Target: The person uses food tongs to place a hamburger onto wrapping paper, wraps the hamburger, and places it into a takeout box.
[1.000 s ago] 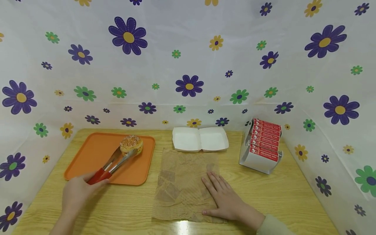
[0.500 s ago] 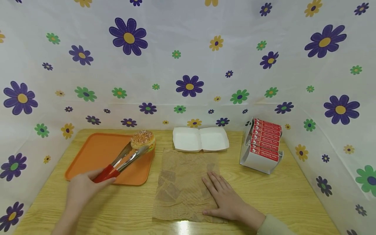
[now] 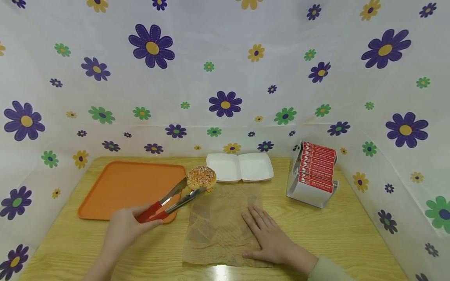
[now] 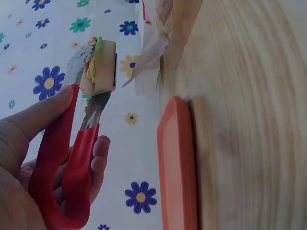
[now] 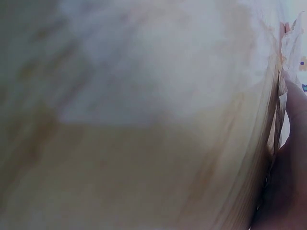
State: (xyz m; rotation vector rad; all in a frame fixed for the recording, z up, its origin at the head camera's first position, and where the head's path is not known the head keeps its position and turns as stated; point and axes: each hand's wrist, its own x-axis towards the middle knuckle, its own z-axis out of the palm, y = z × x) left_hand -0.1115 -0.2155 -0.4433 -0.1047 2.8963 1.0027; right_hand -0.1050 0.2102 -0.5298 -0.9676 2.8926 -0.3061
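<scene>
My left hand [image 3: 126, 226] grips a pair of red-handled metal tongs [image 3: 153, 212]. Between the tong tips is a seeded hamburger [image 3: 201, 178], held in the air by the far left corner of a brown paper sheet [image 3: 225, 230]. In the left wrist view the hamburger [image 4: 101, 67] shows its flat bun bottom and a green-and-yellow filling, with thumb and fingers wrapped about the tongs [image 4: 79, 158]. My right hand [image 3: 268, 238] lies flat with spread fingers on the paper's right side. The right wrist view is mostly blurred table, with part of that hand [image 5: 292, 158] at its edge.
An orange tray [image 3: 126, 191] lies at the left of the wooden table. Behind the paper stands an unfolded white box [image 3: 254, 167]. A white holder with several red-labelled packets [image 3: 314, 168] is at the right. Flowered curtain [image 3: 190, 50] encloses the back and sides.
The left hand has lifted the hamburger off the orange tray with the tongs and carried it right, to the paper's far left corner. The right hand has stayed on the paper.
</scene>
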